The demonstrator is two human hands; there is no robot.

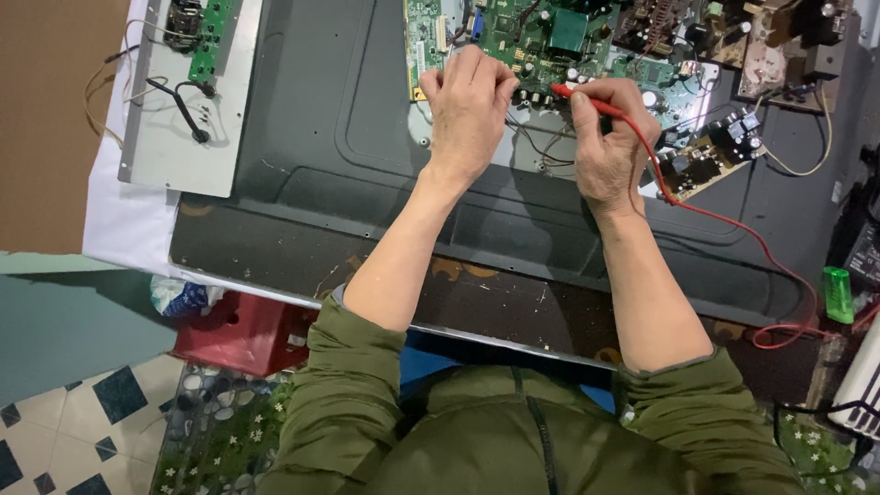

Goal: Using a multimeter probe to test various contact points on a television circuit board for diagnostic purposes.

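Note:
A green circuit board (541, 37) with many small parts lies on the dark metal back panel (312, 119) of a flat screen. My right hand (610, 137) grips a red test probe (587, 99) like a pen, its tip pointing left onto the board's lower edge. The probe's red lead (724, 220) trails off to the right. My left hand (469, 105) rests curled on the board just left of the probe tip; what its fingers hold is hidden. Both sleeves are olive green.
A grey metal plate (170, 137) carrying a small green board and black wires lies at the left. Brown boards (724, 147) sit at the upper right. A green lighter (837, 295) lies at the right, a red stool (243, 335) below the bench.

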